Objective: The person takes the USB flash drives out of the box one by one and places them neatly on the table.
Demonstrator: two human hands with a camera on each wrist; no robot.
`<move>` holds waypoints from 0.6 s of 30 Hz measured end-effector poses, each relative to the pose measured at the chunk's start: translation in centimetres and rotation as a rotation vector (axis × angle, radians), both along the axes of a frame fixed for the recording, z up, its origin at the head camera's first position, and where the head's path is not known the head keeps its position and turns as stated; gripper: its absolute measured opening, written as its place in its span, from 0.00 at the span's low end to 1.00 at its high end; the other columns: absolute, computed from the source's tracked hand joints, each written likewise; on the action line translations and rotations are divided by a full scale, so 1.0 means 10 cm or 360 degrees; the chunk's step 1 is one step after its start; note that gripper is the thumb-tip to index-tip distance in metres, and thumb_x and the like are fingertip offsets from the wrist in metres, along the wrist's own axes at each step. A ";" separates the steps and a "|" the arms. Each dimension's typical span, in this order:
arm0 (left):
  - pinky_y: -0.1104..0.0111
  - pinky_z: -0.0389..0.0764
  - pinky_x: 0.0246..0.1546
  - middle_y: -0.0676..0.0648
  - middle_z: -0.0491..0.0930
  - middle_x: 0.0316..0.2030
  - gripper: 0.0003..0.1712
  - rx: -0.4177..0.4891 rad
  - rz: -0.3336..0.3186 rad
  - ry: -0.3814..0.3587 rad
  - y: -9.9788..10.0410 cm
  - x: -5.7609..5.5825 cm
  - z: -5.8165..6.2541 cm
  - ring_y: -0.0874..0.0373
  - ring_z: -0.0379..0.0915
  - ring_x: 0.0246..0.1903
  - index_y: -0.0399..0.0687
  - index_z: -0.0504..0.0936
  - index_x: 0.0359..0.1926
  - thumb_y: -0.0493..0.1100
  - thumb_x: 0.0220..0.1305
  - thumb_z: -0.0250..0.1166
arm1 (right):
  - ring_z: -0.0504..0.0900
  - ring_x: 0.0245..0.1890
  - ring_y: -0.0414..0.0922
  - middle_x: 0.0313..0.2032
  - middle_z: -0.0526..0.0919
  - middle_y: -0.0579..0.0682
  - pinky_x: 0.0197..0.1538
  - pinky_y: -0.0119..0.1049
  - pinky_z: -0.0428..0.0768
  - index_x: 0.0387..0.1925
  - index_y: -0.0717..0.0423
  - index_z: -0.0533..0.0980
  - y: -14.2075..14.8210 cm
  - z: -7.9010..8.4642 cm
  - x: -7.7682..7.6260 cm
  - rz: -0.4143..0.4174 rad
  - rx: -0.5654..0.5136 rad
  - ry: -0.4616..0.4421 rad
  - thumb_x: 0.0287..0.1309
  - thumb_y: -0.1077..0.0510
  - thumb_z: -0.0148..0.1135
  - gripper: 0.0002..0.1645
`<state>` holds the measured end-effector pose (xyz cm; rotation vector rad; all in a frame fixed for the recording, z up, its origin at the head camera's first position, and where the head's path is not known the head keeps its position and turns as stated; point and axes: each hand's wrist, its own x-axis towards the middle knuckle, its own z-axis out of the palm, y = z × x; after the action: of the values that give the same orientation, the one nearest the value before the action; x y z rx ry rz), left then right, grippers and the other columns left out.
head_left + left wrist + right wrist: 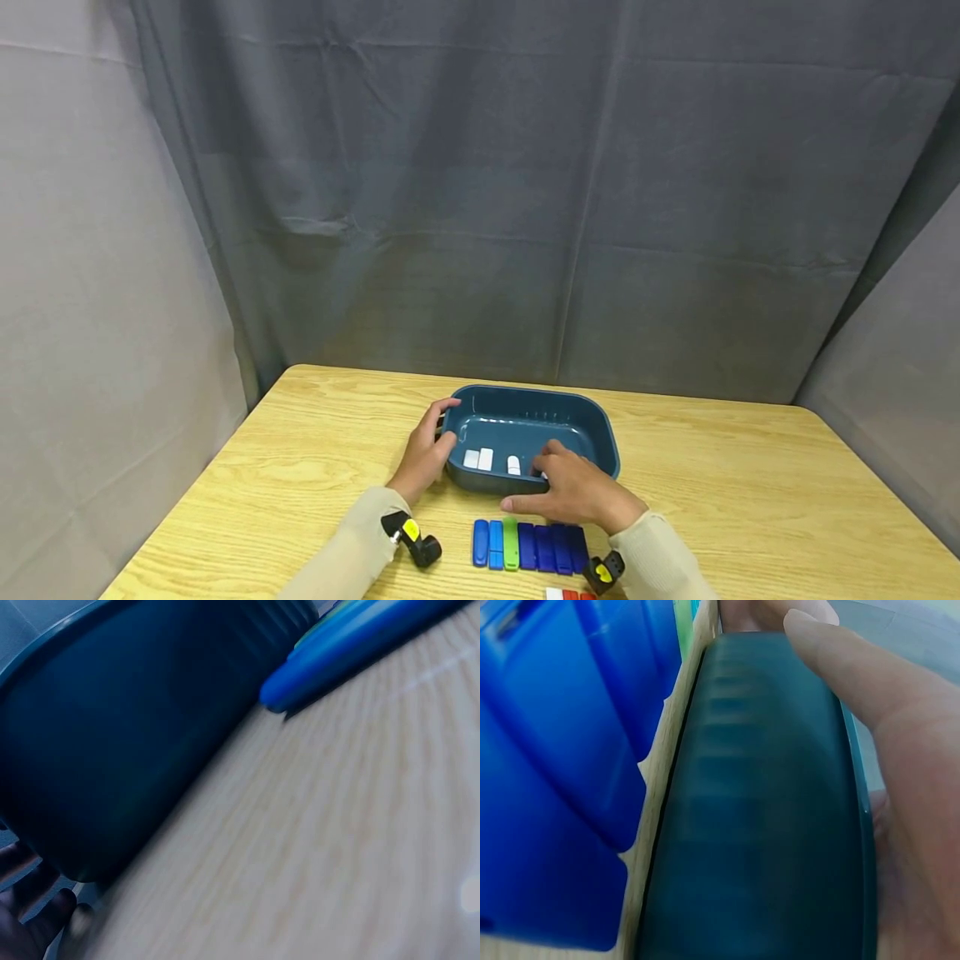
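Note:
A dark teal basin (525,398) stands on the wooden table with several small white pieces (485,459) lying inside. My left hand (424,454) grips the basin's left end, thumb and index finger at its rim; in the left wrist view, part of this hand (34,915) shows at the lower left by the basin's corner. The right hand (573,490) reaches over the near rim, fingers inside beside a white piece partly hidden by them. Its thumb (870,682) stays outside, stretched out straight. Nearest to it lies a row of blue and green plastic sticks (511,543), resembling USB sticks.
Red pieces (571,595) and a white one lie at the bottom edge of the head view. The pale wood table (315,467) extends to both sides. A grey curtain (450,208) hangs behind its far edge, with lighter cloth (90,292) at the sides.

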<state>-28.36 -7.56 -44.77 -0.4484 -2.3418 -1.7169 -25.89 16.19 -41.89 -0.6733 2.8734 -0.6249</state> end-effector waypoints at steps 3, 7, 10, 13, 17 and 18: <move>0.45 0.64 0.61 0.35 0.63 0.66 0.31 0.0001 -0.0004 0.0007 0.00 0.00 0.00 0.34 0.62 0.62 0.39 0.65 0.66 0.30 0.59 0.50 | 0.76 0.38 0.46 0.44 0.75 0.52 0.43 0.48 0.79 0.44 0.59 0.81 0.00 0.00 -0.01 0.0001 -0.0006 0.0009 0.42 0.24 0.63 0.45; 0.45 0.64 0.61 0.34 0.63 0.66 0.30 0.0003 -0.0010 0.0019 0.00 0.00 0.00 0.34 0.62 0.62 0.37 0.65 0.65 0.30 0.59 0.50 | 0.76 0.39 0.46 0.44 0.75 0.52 0.45 0.49 0.78 0.41 0.58 0.81 0.01 0.01 -0.01 -0.0015 -0.0014 0.0005 0.42 0.24 0.64 0.43; 0.45 0.64 0.61 0.34 0.62 0.66 0.30 0.0006 -0.0013 0.0021 0.00 0.00 0.01 0.34 0.62 0.62 0.37 0.64 0.65 0.29 0.59 0.50 | 0.76 0.39 0.45 0.43 0.75 0.51 0.44 0.48 0.78 0.38 0.55 0.82 0.02 0.02 -0.02 -0.0039 -0.0042 -0.0008 0.42 0.24 0.64 0.40; 0.44 0.64 0.61 0.34 0.62 0.66 0.30 0.0008 -0.0013 0.0016 0.00 0.01 0.02 0.34 0.62 0.62 0.37 0.64 0.65 0.29 0.60 0.50 | 0.74 0.37 0.43 0.42 0.75 0.49 0.40 0.44 0.78 0.34 0.53 0.82 0.03 0.03 -0.05 -0.0055 -0.0104 -0.0012 0.43 0.25 0.64 0.37; 0.45 0.64 0.61 0.34 0.62 0.66 0.30 0.0002 -0.0010 0.0007 0.00 0.01 0.03 0.34 0.61 0.62 0.37 0.64 0.66 0.30 0.60 0.50 | 0.73 0.35 0.43 0.40 0.74 0.49 0.36 0.40 0.75 0.33 0.53 0.82 0.06 0.02 -0.07 -0.0051 -0.0180 0.0035 0.44 0.25 0.63 0.36; 0.45 0.64 0.61 0.34 0.62 0.66 0.30 0.0001 -0.0009 0.0004 0.00 0.01 0.03 0.34 0.61 0.62 0.37 0.64 0.66 0.30 0.60 0.50 | 0.73 0.35 0.43 0.40 0.74 0.49 0.36 0.39 0.75 0.33 0.53 0.83 0.06 0.02 -0.07 -0.0052 -0.0193 0.0046 0.44 0.25 0.63 0.36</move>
<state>-28.23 -7.57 -44.47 -0.4577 -2.3406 -1.7181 -26.63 16.79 -41.72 -0.6576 2.8970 -0.8061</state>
